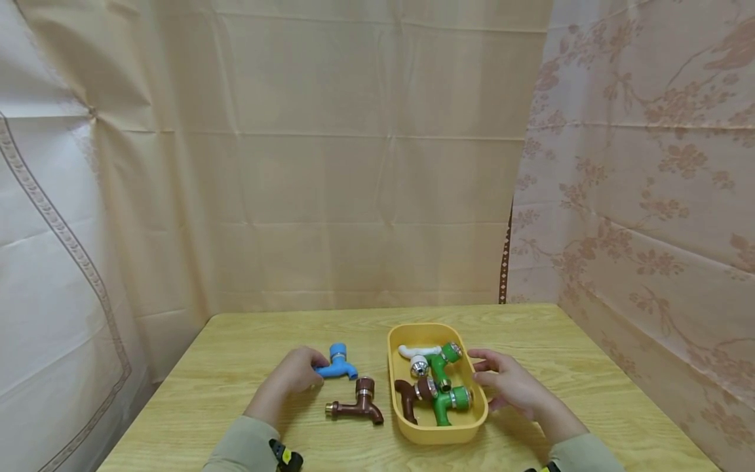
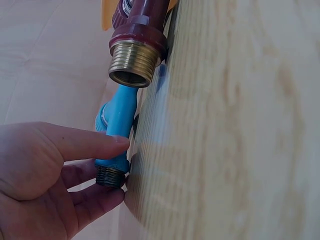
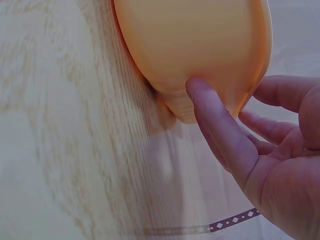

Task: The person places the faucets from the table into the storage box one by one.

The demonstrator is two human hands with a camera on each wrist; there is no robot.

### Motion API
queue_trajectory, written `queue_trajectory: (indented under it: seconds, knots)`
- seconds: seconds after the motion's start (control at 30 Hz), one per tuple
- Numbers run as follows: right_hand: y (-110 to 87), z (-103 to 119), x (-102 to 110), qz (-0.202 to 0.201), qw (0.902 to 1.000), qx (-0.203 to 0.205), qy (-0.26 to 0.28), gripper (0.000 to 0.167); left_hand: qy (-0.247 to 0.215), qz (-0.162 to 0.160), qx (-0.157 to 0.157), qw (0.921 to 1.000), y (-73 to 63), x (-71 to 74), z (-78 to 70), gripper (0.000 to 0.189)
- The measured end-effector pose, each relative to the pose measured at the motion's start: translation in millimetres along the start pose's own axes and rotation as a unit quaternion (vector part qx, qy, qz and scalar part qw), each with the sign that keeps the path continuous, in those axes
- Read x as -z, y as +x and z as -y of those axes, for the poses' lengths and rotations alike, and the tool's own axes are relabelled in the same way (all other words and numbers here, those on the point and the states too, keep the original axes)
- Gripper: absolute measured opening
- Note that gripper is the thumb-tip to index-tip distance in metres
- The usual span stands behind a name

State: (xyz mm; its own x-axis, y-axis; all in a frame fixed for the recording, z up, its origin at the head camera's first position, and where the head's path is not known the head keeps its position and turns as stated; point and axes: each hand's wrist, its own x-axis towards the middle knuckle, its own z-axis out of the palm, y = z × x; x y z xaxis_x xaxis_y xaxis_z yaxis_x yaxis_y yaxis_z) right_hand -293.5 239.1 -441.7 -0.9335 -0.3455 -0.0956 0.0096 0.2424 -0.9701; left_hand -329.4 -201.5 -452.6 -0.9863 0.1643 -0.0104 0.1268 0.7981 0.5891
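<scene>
My left hand (image 1: 295, 372) is at the blue tap (image 1: 339, 368) on the table. In the left wrist view, thumb and fingers pinch this tap near its dark threaded end (image 2: 110, 176). A brown tap (image 1: 356, 410) with a brass thread lies closer to me, its spout pointing right. The yellow tub (image 1: 436, 435) stands right of both. It holds a white tap (image 1: 420, 352), a green tap (image 1: 438, 372), another green tap (image 1: 444, 412) and a brown tap (image 1: 407, 395). My right hand (image 1: 512, 385) has its fingers extended against the tub's right outer wall (image 3: 195, 50).
The wooden table (image 1: 265, 328) has its back edge near a beige curtain (image 1: 366, 164). A floral cloth (image 1: 660, 196) hangs on the right, and a pale cloth (image 1: 47, 295) hangs along the left.
</scene>
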Motion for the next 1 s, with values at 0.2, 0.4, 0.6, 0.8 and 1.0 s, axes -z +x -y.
queue_trajectory:
  seconds: [0.2,0.4,0.6,0.8,1.0]
  knots:
    - [0.1,-1.1,0.8,0.007,0.9999,0.006,0.006,0.060,0.002,-0.001,-0.004,1.0000,0.0,0.9,-0.4,0.023]
    - [0.3,-1.5,1.3,0.010,0.9999,0.011,0.007,0.060,0.001,-0.003,-0.010,0.9999,0.2,0.4,0.5,0.022]
    - [1.6,-2.6,2.1,0.008,0.9999,0.009,0.003,0.059,0.000,-0.008,-0.014,0.9999,0.5,-0.2,1.7,0.021]
    - [0.3,-2.8,1.4,0.008,0.9999,0.012,0.005,0.060,-0.014,-0.011,-0.020,0.9996,0.6,-0.7,1.7,0.022]
    - [-0.9,-2.0,1.5,0.010,0.9998,0.013,0.008,0.061,-0.040,-0.014,-0.021,0.9989,-0.6,1.2,-1.0,0.022]
